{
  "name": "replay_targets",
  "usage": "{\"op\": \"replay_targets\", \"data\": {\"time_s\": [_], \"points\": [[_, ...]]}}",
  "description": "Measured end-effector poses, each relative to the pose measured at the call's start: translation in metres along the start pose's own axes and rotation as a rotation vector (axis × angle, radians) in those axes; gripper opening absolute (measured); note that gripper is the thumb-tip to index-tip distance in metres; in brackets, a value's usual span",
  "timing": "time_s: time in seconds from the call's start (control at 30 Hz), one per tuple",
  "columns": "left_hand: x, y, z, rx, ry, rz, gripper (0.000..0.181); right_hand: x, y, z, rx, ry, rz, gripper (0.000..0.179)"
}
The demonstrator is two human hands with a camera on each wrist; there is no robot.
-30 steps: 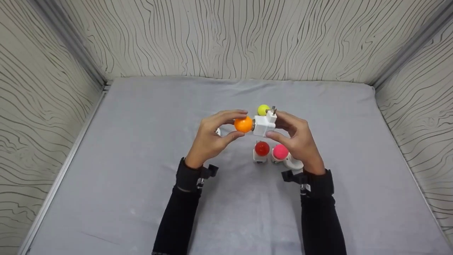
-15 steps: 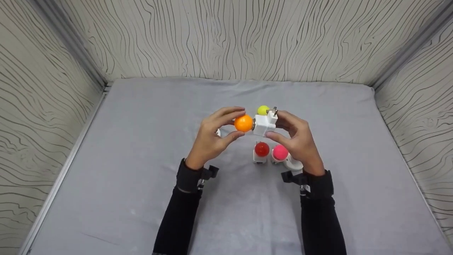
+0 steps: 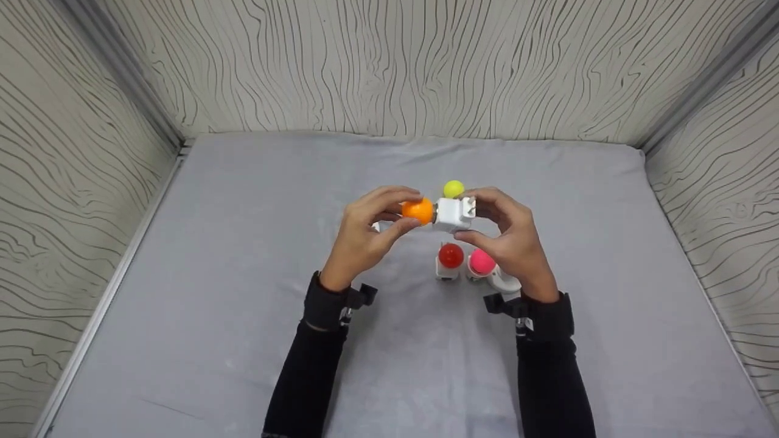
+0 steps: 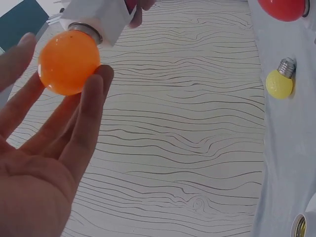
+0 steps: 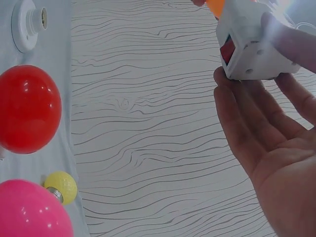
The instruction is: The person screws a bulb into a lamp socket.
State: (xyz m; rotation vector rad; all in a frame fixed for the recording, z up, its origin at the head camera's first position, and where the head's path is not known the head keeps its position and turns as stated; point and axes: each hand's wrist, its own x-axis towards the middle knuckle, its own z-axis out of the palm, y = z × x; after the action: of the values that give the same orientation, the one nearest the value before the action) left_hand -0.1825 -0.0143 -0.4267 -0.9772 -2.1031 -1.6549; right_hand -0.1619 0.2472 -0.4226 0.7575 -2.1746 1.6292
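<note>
An orange light bulb (image 3: 417, 211) lies sideways, its metal base in a white plug-in lamp socket (image 3: 453, 215). Both are held above the grey cloth. With fingertips and thumb my left hand (image 3: 365, 237) holds the round orange end. The right hand (image 3: 514, 237) grips the socket's body between thumb and fingers, and two metal prongs stick out of it. A red switch (image 5: 227, 51) shows on the socket's side in the right wrist view. In the left wrist view the orange bulb (image 4: 69, 61) rests against my fingers, with some metal base still visible.
Below the hands stand a red bulb (image 3: 451, 255) and a pink bulb (image 3: 482, 261) in white sockets. A round white base (image 3: 505, 281) is beside them. A loose yellow bulb (image 3: 453, 188) lies behind. Another white holder (image 5: 22, 27) shows in the right wrist view. Patterned walls surround the cloth.
The socket has turned about its length, so its prongs now point toward the camera rather than up and away. Left fingers and thumb have shifted slightly on the bulb.
</note>
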Motion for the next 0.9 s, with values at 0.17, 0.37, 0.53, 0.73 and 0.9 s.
{"op": "replay_targets", "data": {"time_s": [0.17,0.37,0.53,0.73,0.9], "points": [[0.0005,0.0010,0.0010,0.015,0.015,0.003,0.028,0.0003,0.0001,0.0000,-0.006,-0.006,-0.010,0.056],[0.0007,0.0004,0.0014,-0.001,0.011,0.010,0.037,0.0003,0.0005,0.0005,-0.007,-0.003,-0.012,0.056],[0.0005,0.0010,0.0008,0.007,-0.002,0.012,0.039,0.0010,-0.0011,0.0008,-0.001,-0.006,-0.003,0.058],[0.0004,0.0022,-0.0008,0.007,-0.012,0.026,0.040,0.0004,-0.0008,0.0011,0.019,-0.003,0.006,0.058],[0.0007,0.0030,-0.0015,0.014,-0.009,0.044,0.038,-0.0007,0.0001,0.0019,0.012,-0.007,0.016,0.058]]}}
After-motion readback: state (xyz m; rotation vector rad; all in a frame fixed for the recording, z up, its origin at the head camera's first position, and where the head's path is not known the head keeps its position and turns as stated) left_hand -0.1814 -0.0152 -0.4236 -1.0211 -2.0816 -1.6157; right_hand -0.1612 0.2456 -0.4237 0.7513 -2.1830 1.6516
